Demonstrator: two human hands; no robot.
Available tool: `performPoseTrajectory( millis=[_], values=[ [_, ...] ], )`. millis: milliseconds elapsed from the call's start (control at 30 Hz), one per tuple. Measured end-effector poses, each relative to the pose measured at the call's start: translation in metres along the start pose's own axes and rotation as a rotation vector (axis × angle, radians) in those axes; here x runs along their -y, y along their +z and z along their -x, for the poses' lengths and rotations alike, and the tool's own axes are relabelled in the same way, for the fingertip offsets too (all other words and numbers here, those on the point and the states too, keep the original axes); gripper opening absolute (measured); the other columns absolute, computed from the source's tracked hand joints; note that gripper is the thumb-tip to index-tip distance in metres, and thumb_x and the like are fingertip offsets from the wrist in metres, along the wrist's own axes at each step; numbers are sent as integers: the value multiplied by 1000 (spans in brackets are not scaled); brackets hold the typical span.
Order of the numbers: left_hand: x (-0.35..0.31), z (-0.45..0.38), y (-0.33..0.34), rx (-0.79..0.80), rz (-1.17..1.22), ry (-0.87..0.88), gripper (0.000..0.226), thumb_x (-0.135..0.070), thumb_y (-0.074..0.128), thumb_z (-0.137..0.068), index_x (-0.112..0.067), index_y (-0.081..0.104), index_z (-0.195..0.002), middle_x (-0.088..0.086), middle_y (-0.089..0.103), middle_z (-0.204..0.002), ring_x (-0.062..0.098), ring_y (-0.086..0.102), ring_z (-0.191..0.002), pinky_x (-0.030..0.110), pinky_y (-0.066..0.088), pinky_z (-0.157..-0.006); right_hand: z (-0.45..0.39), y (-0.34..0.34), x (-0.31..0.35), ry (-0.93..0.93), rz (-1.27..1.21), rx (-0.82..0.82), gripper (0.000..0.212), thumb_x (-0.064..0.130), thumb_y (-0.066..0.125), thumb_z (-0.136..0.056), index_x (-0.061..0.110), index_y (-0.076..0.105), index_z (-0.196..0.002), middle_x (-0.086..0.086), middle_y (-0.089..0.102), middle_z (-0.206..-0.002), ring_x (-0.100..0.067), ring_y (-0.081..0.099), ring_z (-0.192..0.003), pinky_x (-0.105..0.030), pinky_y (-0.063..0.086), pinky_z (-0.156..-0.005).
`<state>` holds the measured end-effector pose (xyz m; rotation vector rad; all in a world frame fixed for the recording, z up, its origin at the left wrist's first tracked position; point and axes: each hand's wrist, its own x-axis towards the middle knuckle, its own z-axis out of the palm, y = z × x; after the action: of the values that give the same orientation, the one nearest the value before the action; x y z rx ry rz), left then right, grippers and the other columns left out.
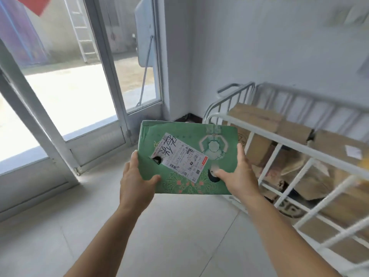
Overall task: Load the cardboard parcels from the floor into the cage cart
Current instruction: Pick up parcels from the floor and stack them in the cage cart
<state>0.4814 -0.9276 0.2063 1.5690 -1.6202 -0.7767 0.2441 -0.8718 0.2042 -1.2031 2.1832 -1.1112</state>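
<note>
Just left of the cart [265,134], both my hands, left [137,182] and right [237,176], grip the green box [217,176], fingers clamped on its sides. I should lift it over the rail, keeping it flat.

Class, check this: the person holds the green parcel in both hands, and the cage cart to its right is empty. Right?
Not quite. The head view shows both hands holding the green parcel, but the cage cart on its right already holds brown cardboard boxes.
</note>
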Motion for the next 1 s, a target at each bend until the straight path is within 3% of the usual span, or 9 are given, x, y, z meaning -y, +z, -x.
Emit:
performPoseTrajectory(
  millis=[133,300,500,833,1000],
  values=[
    [-67,-4,53,62,14,70,91,-16,72,-80,-24,18,-153,1,42,-131,22,45,-117,42,45,-97,-26,-73,-22,13,-6,-91,108,42,80,-74,34,6,-154,-1,39,-149,-25,44,-130,-46,43,-102],
    [-143,-15,116,105,40,135,92,-16,71,-81,-24,16,-154,2,41,-137,22,46,-118,42,46,-97,-64,-155,-43,0,9,-159,107,40,77,-78,29,4,-155,-1,30,-155,-27,36,-138,-49,35,-110],
    [-215,-45,174,126,52,204,89,-20,71,-83,-25,17,-153,3,43,-140,26,51,-117,48,49,-96,-116,-225,-57,-19,34,-230,101,36,75,-83,28,6,-155,0,31,-155,-25,41,-135,-39,42,-101],
    [-280,-150,271,201,-9,273,84,-25,69,-85,-24,19,-152,7,49,-135,29,54,-114,47,49,-95,-241,-260,-70,63,45,-309,94,36,74,-82,25,14,-154,0,42,-149,-24,50,-126,-39,48,-96],
    [-297,-231,328,308,-24,303,71,-22,67,-88,-19,28,-146,8,53,-129,28,59,-101,42,55,-81,-317,-251,-79,134,13,-338,71,26,74,-84,22,33,-142,2,55,-125,-16,50,-95,-29,44,-73]
  ],
)
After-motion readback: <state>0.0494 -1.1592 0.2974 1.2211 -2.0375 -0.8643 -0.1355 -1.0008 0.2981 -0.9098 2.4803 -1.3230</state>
